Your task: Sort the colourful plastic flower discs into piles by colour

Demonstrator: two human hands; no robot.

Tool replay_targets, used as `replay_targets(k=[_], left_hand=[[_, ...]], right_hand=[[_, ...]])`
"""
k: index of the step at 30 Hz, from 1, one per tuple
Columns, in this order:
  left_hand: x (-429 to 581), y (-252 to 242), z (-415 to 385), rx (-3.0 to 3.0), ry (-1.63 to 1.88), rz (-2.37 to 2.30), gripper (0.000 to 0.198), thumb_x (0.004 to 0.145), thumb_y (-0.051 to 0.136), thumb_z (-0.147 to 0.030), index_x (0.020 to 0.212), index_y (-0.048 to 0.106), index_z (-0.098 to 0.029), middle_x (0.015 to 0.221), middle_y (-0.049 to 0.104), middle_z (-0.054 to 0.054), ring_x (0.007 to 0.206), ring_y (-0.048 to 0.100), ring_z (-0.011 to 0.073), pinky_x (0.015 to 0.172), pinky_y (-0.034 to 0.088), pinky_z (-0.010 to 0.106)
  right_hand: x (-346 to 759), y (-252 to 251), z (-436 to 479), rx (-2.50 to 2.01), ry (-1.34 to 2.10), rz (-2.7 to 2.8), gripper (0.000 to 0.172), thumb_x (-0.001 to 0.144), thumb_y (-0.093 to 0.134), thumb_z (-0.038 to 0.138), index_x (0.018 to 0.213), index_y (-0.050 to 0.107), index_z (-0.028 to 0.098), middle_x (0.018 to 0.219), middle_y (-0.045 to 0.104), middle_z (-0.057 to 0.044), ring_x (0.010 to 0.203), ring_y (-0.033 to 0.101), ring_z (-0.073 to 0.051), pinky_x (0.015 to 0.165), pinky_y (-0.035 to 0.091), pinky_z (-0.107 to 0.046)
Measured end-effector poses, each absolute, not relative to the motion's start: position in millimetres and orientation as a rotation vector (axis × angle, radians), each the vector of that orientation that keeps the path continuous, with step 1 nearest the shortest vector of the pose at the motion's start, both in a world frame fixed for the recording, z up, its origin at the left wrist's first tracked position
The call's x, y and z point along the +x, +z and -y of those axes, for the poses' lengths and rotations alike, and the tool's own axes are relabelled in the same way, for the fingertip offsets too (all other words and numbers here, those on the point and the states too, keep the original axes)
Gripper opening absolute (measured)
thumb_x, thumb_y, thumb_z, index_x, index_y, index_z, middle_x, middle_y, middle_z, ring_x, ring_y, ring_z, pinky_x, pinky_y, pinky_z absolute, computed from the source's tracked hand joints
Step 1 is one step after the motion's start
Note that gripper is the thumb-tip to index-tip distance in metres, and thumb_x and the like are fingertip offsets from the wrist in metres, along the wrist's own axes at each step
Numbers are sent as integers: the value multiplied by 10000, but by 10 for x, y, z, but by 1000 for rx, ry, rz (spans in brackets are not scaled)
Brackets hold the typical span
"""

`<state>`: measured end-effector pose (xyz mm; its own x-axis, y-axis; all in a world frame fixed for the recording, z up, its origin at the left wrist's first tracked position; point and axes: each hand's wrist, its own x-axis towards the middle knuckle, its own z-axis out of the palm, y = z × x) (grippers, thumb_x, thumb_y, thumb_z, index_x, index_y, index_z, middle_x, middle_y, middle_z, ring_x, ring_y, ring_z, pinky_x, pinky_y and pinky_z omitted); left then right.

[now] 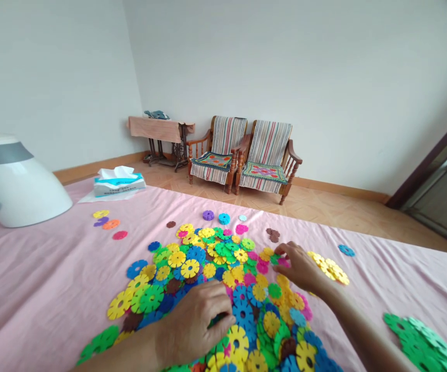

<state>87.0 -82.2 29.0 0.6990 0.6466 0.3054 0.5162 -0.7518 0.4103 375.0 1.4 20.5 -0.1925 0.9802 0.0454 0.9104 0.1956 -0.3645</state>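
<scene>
A big heap of flat plastic snowflake discs (pixel 215 274) in yellow, blue, green, pink and brown lies on the pink cloth (pixel 45 279). My left hand (pixel 196 323) rests on the near part of the heap, fingers curled and pinched over a green disc. My right hand (pixel 298 266) reaches to the heap's far right edge, its fingertips pinched on a pink disc (pixel 283 262). A row of yellow discs (pixel 329 268) lies just right of that hand.
A group of green discs (pixel 425 343) sits at the near right. Loose discs (pixel 109 223) lie at the left. A white appliance (pixel 14 181) and a tissue pack (pixel 118 182) stand at the far left. Two wooden armchairs (pixel 242 155) are on the floor beyond.
</scene>
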Motion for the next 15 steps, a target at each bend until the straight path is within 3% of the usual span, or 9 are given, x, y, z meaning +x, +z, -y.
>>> replay_targets(k=[6,11,15], left_hand=[[872,294,824,2613,629,-907,197,911,465,-165,725,532,-166,710,561,13,722,505,144,678,369,260],[884,319,834,2609,622,-915,206,915,464,-167,724,542,-163,704,561,17,717,511,146,672,370,263],[882,323,833,2608,624,-918,208,916,465,-171,722,540,-164,703,556,16,714,508,146,667,371,261]], right_hand=[[3781,327,131,-1848,426,2228,152,673,594,222,819,587,182,852,612,-49,784,576,-188,695,407,-287],[3813,448,192,-1646,839,2260,65,709,590,232,756,623,201,744,645,-10,706,583,-155,623,409,-244],[3777,328,99,-1779,545,2074,109,733,575,236,821,610,183,792,639,-31,694,582,-154,649,421,-265]])
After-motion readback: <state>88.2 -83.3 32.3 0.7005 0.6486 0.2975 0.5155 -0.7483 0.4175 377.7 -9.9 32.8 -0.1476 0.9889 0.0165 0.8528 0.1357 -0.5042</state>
